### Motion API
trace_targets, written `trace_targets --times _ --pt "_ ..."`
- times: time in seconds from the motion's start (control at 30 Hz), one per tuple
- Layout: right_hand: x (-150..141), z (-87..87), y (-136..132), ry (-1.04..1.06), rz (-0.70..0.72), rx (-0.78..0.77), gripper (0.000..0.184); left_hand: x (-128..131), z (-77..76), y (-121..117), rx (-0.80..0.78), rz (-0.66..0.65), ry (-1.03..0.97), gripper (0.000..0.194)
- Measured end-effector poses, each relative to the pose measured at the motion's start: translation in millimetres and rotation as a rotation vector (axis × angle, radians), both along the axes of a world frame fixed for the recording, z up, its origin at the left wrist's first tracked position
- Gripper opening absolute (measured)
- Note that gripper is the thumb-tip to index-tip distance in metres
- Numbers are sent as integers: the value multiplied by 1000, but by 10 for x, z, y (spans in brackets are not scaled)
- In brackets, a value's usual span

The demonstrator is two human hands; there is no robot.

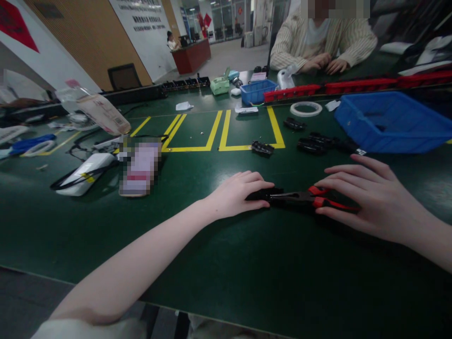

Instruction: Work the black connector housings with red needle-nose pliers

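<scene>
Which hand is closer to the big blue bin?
The right one. The right hand, at the pliers, is just in front of the big blue bin. The left hand is farther away, off to the left.

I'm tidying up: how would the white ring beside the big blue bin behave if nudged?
The white ring lies flat, so it would probably slide, not roll. Its even, round outline suggests it is fairly stiff.

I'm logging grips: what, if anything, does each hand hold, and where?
Left hand: a black part, by the end away from the pliers. Right hand: the pliers, by their red handles.
</scene>
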State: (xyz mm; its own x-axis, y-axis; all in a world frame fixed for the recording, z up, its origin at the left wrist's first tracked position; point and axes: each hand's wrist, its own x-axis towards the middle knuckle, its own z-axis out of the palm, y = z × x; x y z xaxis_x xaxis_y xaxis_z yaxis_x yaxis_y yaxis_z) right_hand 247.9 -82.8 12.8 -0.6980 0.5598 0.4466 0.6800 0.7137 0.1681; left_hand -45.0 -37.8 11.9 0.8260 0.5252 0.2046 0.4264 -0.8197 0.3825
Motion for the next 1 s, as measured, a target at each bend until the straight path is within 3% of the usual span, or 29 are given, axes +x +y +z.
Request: trace_targets --times 0.73,1.0 --pt "17 -41 -2 47 -18 -68 29 -8 -1 -7 -11 3 -12 40" --pt "20 -49 -4 51 -32 -80 31 -8 -24 -12 89 -33 -7 39"
